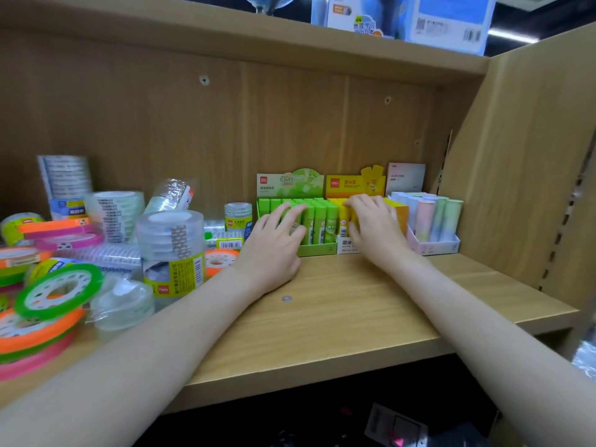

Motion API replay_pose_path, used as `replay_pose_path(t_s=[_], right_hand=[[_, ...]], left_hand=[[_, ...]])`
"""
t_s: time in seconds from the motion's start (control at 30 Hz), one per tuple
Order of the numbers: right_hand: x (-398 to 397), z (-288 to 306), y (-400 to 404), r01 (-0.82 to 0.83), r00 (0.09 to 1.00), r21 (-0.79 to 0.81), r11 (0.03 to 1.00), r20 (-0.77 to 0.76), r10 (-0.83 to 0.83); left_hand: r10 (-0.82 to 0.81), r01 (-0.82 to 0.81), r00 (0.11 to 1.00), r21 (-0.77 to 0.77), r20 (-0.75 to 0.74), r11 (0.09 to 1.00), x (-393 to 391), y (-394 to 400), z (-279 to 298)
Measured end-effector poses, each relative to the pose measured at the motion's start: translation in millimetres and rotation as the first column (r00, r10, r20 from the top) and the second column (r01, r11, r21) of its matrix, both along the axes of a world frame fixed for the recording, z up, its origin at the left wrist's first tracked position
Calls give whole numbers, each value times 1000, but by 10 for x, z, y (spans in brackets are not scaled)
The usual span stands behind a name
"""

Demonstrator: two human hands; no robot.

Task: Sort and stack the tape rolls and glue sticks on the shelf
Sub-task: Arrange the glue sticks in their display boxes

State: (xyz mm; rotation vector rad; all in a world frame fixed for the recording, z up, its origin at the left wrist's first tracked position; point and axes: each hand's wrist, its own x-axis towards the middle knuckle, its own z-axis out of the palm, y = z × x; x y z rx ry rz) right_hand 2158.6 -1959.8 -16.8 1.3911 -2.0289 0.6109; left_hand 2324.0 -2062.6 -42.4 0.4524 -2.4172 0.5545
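Three display boxes of glue sticks stand at the back of the wooden shelf (338, 304): a green box (317, 250), a yellow box (396, 211) and a pastel box (435, 245). My left hand (274, 243) rests with spread fingers on the front of the green glue sticks (319, 221). My right hand (374, 221) lies over the yellow glue sticks, fingers slightly bent on their tops. Tape rolls fill the left: a wrapped stack of clear tape (171, 250), a green-rimmed roll (59, 290), and orange and pink rolls (35, 340).
More clear tape stacks (117, 211) and a small tube of rolls (238, 216) stand behind. The shelf's right wall (522, 175) is close to the pastel box. An upper shelf carries boxed goods (403, 17). A round metal fitting (286, 298) sits in the shelf board.
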Motion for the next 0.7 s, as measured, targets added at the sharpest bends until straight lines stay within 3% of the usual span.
replay_pose_path(t_s=[0.13,0.27,0.4,0.6,0.7], right_hand=[[59,-23,39,27,998,-3,1000,-56,-27],[289,-32,165,-20,999,-120,993,30,24],[587,-99,231,-123,983,-72,990,131,132],[1012,-98,163,-414,837,91,906,431,339],[1242,-97,26,-532,790,219,818,477,386]], left_hand=[[45,-43,999,-44,28,998,66,93,31],[17,-19,1000,-167,-11,986,303,289,124],[-3,-23,996,-291,-89,957,715,464,211],[79,-142,966,-253,-246,957,1422,386,298],[118,-156,953,-116,-278,981,1735,224,254]])
